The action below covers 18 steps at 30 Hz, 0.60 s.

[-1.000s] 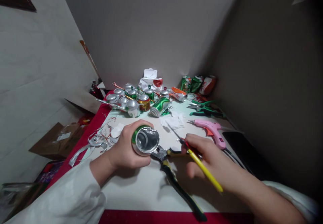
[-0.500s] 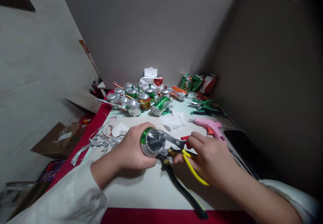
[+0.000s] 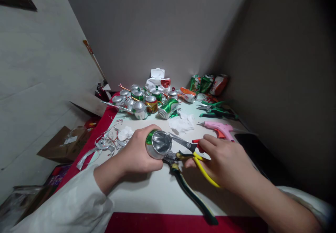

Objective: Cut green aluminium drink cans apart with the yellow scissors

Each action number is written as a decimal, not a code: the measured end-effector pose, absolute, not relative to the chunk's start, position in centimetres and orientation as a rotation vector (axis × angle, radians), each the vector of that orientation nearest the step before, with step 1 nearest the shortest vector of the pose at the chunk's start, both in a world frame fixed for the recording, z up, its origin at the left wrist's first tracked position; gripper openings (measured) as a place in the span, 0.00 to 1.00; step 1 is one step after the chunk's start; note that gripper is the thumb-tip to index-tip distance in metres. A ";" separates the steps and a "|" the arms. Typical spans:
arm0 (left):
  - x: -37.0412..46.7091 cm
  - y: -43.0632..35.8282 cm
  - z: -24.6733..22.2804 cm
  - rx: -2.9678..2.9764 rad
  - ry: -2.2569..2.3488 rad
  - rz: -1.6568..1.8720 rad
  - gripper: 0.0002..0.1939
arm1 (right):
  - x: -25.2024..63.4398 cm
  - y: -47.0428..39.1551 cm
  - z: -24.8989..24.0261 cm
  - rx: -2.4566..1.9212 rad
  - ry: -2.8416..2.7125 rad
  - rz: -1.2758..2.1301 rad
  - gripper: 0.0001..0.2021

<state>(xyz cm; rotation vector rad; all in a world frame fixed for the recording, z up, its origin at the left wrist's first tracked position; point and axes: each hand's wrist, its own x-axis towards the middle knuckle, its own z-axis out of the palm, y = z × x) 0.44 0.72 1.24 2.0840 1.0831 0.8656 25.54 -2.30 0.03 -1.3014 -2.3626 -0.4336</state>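
My left hand (image 3: pixel 135 152) is wrapped round a green and silver drink can (image 3: pixel 154 152), its open, cut end tilted towards me and the right. In my right hand (image 3: pixel 219 159) are scissors (image 3: pixel 181 141) with dark blades and red and yellow handles; fingers curl round the handles. The blade tips reach the can's rim; whether they touch it I cannot tell. Below the scissors, a pair of pliers (image 3: pixel 193 198) with dark green and yellow grips lies on the table, its jaws close to the can and partly hidden.
Small teapot-like pieces made from cans (image 3: pixel 140 110) stand at the back left, near a lying green can (image 3: pixel 168 108) and a wipes pack (image 3: pixel 158 84). Crumpled tissue (image 3: pixel 182 122), a pink glue gun (image 3: pixel 219 128) and green-handled cutters (image 3: pixel 214 109) lie right. Metal scraps (image 3: pixel 105 145) lie left.
The scissors have shifted slightly right and up relative to the can, and the can has turned a little in my left hand. The whole view has moved slightly.
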 end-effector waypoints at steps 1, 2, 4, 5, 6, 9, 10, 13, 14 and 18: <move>0.4 0.7 1.2 2.080 1.090 0.861 0.20 | 25.5 -2.3 0.0 -1.313 -2.366 -0.455 0.25; 0.4 0.7 1.1 2.078 1.095 0.857 0.21 | 25.5 -2.3 0.0 -1.323 -2.369 -0.467 0.25; 0.5 0.7 1.0 2.082 1.098 0.854 0.21 | 25.4 -2.2 -0.1 -1.327 -2.381 -0.465 0.24; 0.5 0.6 1.0 2.087 1.099 0.853 0.21 | 25.3 -2.2 -0.2 -1.328 -2.384 -0.461 0.24; 0.6 0.6 1.0 2.091 1.100 0.852 0.20 | 25.3 -2.2 -0.3 -1.329 -2.384 -0.460 0.24; 0.7 0.4 1.0 2.092 1.094 0.848 0.21 | 25.1 -2.2 -0.4 -1.327 -2.370 -0.461 0.24; 0.7 0.4 1.0 2.086 1.092 0.848 0.21 | 25.1 -2.3 -0.5 -1.321 -2.370 -0.448 0.23; 0.8 0.3 1.0 2.059 1.076 0.860 0.23 | 25.0 -2.4 -0.5 -1.316 -2.384 -0.292 0.24; 0.8 0.3 1.0 2.051 1.067 0.864 0.23 | 25.0 -2.5 -0.5 -1.327 -2.386 -0.194 0.25; 0.7 0.3 0.9 2.033 1.045 0.850 0.21 | 24.7 -2.6 -0.3 -1.413 -2.335 0.338 0.26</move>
